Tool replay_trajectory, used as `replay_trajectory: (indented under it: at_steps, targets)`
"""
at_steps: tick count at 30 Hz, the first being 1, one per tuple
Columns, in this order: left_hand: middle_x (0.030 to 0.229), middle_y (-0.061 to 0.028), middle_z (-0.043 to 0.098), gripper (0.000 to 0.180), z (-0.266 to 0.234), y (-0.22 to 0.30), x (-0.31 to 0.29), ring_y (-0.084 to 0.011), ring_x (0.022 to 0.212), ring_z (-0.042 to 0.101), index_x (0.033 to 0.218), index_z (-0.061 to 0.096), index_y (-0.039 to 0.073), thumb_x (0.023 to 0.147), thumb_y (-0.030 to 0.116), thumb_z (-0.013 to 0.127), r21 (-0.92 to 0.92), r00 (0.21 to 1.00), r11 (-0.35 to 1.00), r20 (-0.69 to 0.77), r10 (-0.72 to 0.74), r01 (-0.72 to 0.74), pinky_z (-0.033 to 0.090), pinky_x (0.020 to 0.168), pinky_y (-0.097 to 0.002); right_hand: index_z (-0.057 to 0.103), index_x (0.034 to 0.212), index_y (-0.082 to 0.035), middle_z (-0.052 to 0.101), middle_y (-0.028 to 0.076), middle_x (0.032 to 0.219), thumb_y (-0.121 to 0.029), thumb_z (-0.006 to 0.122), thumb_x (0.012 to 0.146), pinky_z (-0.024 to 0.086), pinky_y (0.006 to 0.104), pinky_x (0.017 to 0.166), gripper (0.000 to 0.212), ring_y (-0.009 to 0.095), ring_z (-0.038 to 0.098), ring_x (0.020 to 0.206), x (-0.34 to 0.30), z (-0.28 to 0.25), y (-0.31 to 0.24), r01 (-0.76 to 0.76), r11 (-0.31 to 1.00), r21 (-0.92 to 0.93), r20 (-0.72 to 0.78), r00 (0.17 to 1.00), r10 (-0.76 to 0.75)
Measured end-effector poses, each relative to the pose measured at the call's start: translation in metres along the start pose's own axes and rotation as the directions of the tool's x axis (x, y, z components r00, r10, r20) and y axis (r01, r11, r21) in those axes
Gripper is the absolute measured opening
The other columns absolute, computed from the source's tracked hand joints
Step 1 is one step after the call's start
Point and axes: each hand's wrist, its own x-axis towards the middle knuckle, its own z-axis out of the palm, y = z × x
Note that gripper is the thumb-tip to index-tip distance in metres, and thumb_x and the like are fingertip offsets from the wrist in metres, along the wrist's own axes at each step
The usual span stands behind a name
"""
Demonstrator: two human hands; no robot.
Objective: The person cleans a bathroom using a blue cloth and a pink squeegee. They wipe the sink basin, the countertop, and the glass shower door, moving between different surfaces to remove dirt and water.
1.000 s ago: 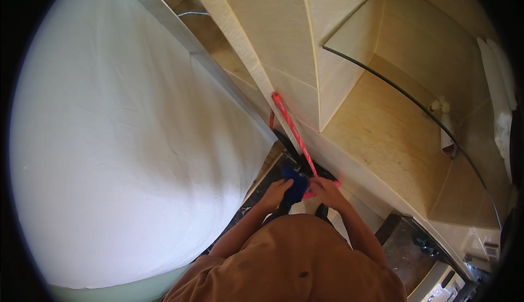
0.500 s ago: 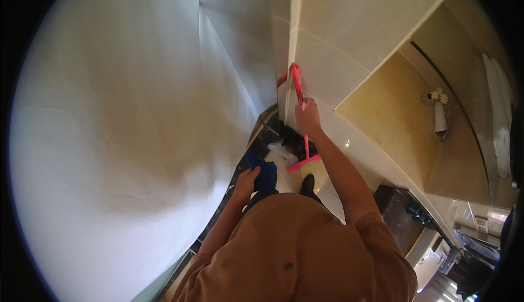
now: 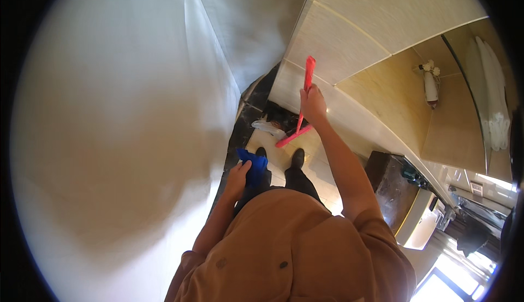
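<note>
My right hand (image 3: 314, 105) is closed round the upper part of a red long-handled floor squeegee (image 3: 309, 71). The handle's top sticks up past my fist, in front of the tiled wall. Down at the floor, its straight crossbar head (image 3: 293, 137) lies just ahead of my shoes. A crumpled blue cloth (image 3: 254, 166) is gripped in my left hand (image 3: 237, 178), low by my left thigh. Beside the squeegee head, a whitish plastic bag (image 3: 268, 128) rests at the foot of the wall. What lies in the dark area behind it is hard to make out.
A large white surface (image 3: 120, 116) fills the left side. Dark edging (image 3: 240, 130) runs along its foot. At right, a wall niche (image 3: 382, 94) holds a small vase with flowers (image 3: 431, 86). A brown box-like piece (image 3: 390, 184) stands lower right.
The squeegee's handle top has come away from the wall corner, and its head has shifted on the floor. My view has turned, showing more of both shoes. Both hands keep their hold.
</note>
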Motion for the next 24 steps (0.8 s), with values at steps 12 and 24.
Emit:
replay_trajectory:
  at_steps: [12,24]
  targets:
    - [0.106,-0.0065,0.071,0.040,0.025,-0.005,0.007,-0.0134,0.092,0.066,0.121,0.068,-0.004,0.103,0.031,0.061,0.013,0.995,1.000,0.101,0.009,-0.010,0.053,0.083,-0.0299,0.061,0.116,0.003,0.073,0.020,0.095,-0.026,0.063,0.102,0.057,0.0413,0.076,0.032,0.030,0.075,0.085,-0.054,-0.088,0.132,-0.006,0.994,0.110,-0.244,0.969,0.032]
    - [0.109,-0.0066,0.071,0.038,0.064,-0.040,-0.028,-0.0148,0.098,0.066,0.122,0.068,-0.003,0.105,0.030,0.058,0.037,0.993,0.995,0.079,0.084,-0.087,0.051,0.090,-0.0309,0.070,0.098,-0.001,0.073,0.025,0.096,-0.046,0.059,0.100,0.053,0.0529,0.085,0.046,0.045,0.069,0.096,-0.026,-0.121,0.160,-0.215,0.961,-0.174,-0.168,0.968,0.186]
